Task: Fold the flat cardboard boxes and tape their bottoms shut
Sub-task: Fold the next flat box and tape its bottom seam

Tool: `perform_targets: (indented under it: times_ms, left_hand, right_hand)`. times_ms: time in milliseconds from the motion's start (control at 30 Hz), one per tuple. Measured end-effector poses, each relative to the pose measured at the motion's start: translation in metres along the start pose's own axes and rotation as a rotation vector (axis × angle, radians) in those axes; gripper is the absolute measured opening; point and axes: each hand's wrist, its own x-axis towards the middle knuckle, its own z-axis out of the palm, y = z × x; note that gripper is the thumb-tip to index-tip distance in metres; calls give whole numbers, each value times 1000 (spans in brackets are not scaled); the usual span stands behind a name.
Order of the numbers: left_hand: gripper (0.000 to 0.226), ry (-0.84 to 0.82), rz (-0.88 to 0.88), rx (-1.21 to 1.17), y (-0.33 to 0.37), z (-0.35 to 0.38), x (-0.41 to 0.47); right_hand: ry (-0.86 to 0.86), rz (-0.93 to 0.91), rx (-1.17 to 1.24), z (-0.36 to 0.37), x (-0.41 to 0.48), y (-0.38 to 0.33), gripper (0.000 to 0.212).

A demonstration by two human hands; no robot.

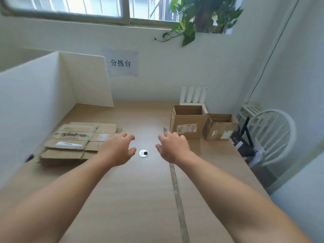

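Light wood tabletop [140,199] w/ small round silver grommet, black centre [143,153], set mid-table. White foam-board partition [35,95] stands along left edge & wraps back-left corner. Paper sign w/ black Chinese characters [121,63] on white wall. Metal-framed window [70,6] above; green trailing plant [191,23] on its sill, top right. White slatted rack [193,95] upright at table's back. White round-back chair [275,130] off table's right side, black router w/ antennas [244,137] just beside it

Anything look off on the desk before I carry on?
Nothing is spilled or broken. The stack of flat boxes at the left is fanned unevenly, its edges out of line. The larger box and smaller box at the right stand upright, tops open.
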Motion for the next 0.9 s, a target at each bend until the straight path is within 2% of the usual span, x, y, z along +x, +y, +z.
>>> perform_targets:
  times_ms: [267,500,733,900]
  left_hand:
    - [45,37,-100,35,-70,-55,-117]
    - [42,79,-240,40,-123,-79,-168]
    - [42,14,-338,75,-168,-72,-170]
    - [37,-20,-348,128,-195,-54,-146]
  right_hand:
    - [10,-94,-76,-25,-43,-122,34]
    - [-33,-220,-12,-34,-32,-219,28]
    - [-81,-283,-22,-16,0,-245,27]
    - [-98,-320,-19,9,33,-248,29]
